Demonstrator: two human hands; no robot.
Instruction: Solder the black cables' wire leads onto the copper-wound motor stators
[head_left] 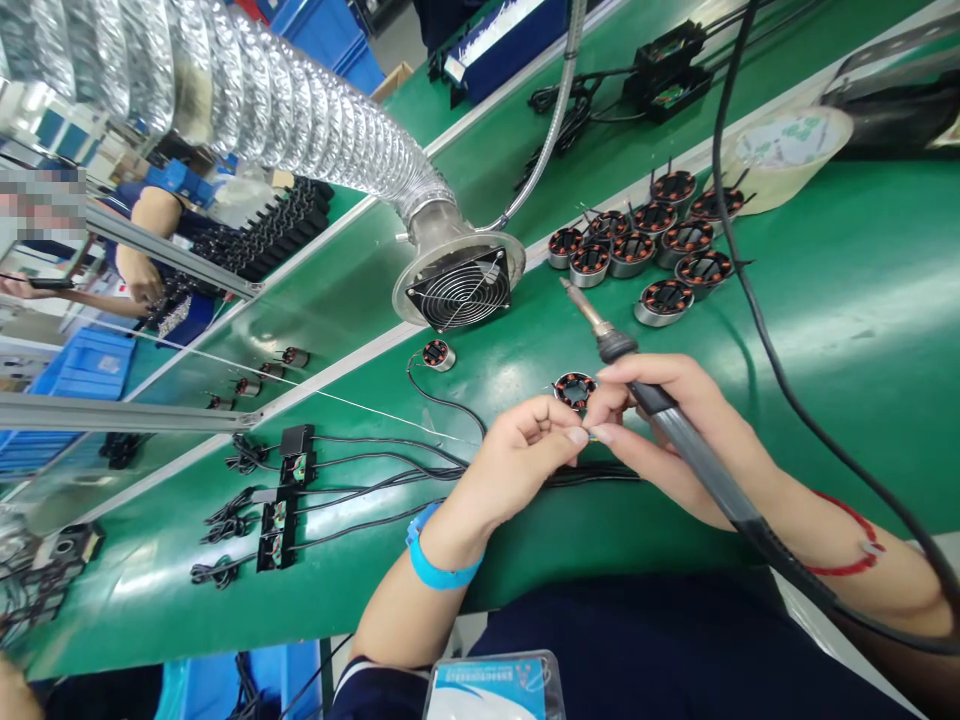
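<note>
Stators (645, 245) right of fan (459, 290), seemingly touching; cables (277, 500) left.

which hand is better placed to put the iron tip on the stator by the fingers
Right. The right hand grips the iron, its tip just beyond the stator. The left hand is pinched shut beside the stator, with no tool.

You have ten stators (632, 252) clustered on the mat (862, 300), one more beside the fan (459, 290) and one at your fingertips. That makes twelve on your side. Four smaller ones sit on the far belt (337, 280). You hold one iron (609, 340). At least four cabled modules (298, 441) lie to your left. One foil duct (300, 110) hangs overhead.
</note>
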